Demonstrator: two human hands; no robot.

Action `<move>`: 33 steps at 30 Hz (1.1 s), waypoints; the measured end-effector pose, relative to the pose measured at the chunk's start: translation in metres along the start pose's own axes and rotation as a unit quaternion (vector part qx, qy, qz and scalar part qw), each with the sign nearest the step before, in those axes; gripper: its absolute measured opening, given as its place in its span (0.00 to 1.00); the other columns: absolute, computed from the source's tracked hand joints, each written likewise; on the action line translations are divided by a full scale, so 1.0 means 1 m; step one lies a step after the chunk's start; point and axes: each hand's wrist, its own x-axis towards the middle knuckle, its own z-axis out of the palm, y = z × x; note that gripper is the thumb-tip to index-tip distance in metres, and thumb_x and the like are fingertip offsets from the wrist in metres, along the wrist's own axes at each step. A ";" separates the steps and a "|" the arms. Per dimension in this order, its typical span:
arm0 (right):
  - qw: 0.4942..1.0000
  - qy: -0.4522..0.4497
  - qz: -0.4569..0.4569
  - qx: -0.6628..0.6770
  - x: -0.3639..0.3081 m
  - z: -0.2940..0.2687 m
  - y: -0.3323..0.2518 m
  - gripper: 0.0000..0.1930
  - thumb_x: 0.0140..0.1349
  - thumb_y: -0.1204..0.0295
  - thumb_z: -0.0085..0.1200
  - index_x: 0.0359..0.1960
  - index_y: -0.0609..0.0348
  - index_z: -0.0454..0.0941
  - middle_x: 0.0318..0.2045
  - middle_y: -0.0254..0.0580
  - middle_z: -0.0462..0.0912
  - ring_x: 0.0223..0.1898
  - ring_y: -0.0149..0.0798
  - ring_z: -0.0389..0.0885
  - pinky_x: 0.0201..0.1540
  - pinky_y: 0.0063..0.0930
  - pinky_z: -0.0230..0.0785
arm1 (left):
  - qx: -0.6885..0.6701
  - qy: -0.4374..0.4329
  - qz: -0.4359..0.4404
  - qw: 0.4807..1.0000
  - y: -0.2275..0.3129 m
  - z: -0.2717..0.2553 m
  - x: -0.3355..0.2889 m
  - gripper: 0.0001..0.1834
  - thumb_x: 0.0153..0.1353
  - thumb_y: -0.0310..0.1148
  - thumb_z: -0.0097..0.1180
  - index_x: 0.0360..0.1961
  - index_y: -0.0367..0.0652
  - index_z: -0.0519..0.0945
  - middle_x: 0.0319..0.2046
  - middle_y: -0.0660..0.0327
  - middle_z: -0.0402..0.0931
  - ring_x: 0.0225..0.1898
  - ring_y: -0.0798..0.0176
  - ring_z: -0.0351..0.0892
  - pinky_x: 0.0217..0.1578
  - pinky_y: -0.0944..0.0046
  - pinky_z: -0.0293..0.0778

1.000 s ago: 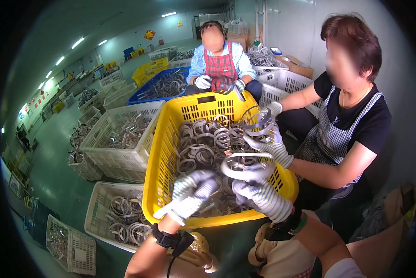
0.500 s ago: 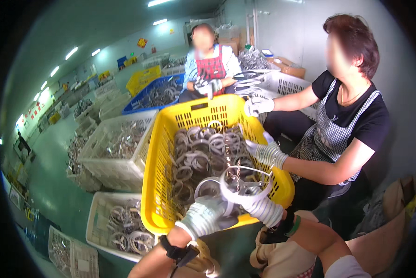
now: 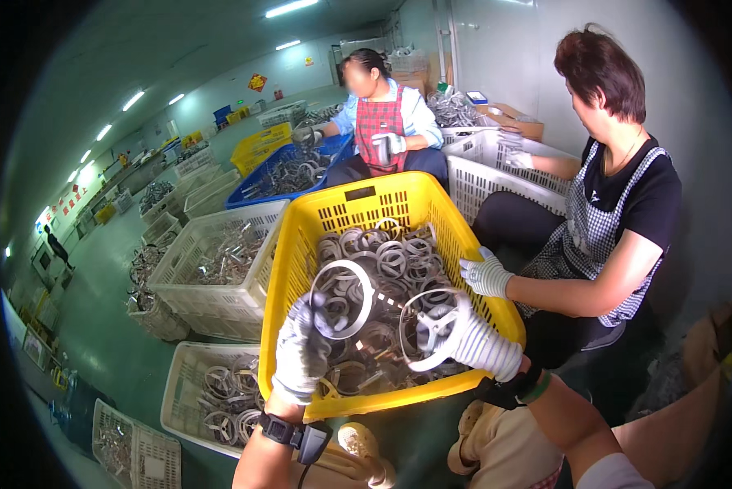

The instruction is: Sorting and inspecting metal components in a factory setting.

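My left hand, in a striped glove, is closed on a pale ring held up over the near left part of a yellow basket. On the right, my gloved right hand grips a ring with inner spokes, tilted above the same basket. The two rings are apart. Many grey spoked rings lie heaped below them. Between the two held rings shows a thin segmented pale and copper strip; what it is, I cannot tell.
A co-worker's gloved hand rests on the basket's right rim. Another co-worker sits behind the basket, beside a blue crate of metal parts. White crates stand to the left, one with rings at lower left. Cardboard lies at lower right.
My hands have moved apart, each now with its own ring; the left went up and leftward. The right co-worker's far hand has left the stacked rings and reached into a white crate behind.
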 end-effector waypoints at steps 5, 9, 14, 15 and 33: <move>0.944 -0.019 0.078 0.321 -0.012 0.011 -0.014 0.18 0.59 0.69 0.57 0.49 0.63 0.71 0.42 0.39 0.79 0.44 0.28 0.76 0.48 0.26 0.68 | -0.020 0.006 -0.009 1.000 -0.003 -0.017 -0.011 0.15 0.65 0.40 0.51 0.47 0.41 0.75 0.27 0.69 0.73 0.28 0.74 0.72 0.42 0.63 0.75; 0.976 -0.021 0.109 0.186 -0.018 0.012 -0.023 0.14 0.61 0.71 0.56 0.46 0.64 0.74 0.37 0.37 0.80 0.40 0.28 0.77 0.46 0.25 0.70 | 0.036 -0.034 -0.009 0.999 -0.003 -0.013 -0.025 0.15 0.65 0.39 0.51 0.47 0.41 0.75 0.28 0.68 0.72 0.26 0.75 0.69 0.41 0.66 0.74; 0.935 0.046 0.103 0.335 -0.025 0.010 -0.022 0.13 0.62 0.70 0.55 0.44 0.66 0.76 0.34 0.39 0.82 0.36 0.25 0.76 0.42 0.23 0.70 | 0.147 -0.054 0.057 0.986 -0.003 -0.010 -0.034 0.15 0.65 0.37 0.51 0.48 0.41 0.74 0.29 0.70 0.72 0.26 0.76 0.69 0.42 0.69 0.74; 0.938 0.055 0.098 0.329 -0.024 0.008 -0.022 0.13 0.61 0.70 0.55 0.43 0.66 0.77 0.33 0.40 0.83 0.35 0.25 0.76 0.41 0.23 0.70 | 0.147 -0.054 0.058 0.986 -0.003 -0.009 -0.035 0.15 0.65 0.37 0.51 0.48 0.41 0.74 0.29 0.70 0.72 0.26 0.76 0.69 0.42 0.69 0.74; 0.913 0.074 0.155 0.370 -0.013 -0.015 -0.017 0.10 0.63 0.68 0.53 0.41 0.61 0.79 0.21 0.24 0.73 0.21 0.18 0.66 0.23 0.14 0.58 | 0.363 -0.156 -0.017 0.918 0.017 0.001 -0.030 0.13 0.54 0.21 0.61 0.39 0.44 0.74 0.36 0.68 0.73 0.37 0.74 0.69 0.40 0.70 0.69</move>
